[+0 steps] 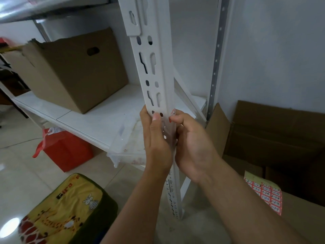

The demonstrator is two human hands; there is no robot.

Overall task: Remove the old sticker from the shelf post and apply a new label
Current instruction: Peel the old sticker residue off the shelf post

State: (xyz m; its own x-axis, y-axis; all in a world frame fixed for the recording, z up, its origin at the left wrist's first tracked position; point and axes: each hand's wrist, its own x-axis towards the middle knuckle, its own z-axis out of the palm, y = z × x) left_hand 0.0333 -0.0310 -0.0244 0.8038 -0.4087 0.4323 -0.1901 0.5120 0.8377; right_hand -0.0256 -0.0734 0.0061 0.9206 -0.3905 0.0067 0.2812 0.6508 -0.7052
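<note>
The right hand (pixel 192 144) hides most of the sticker (pixel 172 115) on the shelf post (pixel 159 71); its writing is too small to read. The label sheet (pixel 267 194) shows numbers too blurred to tell.

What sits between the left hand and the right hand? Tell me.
In the head view, the white shelf post runs between the left hand and right hand, with the red-and-white sticker at the right thumb.
</note>
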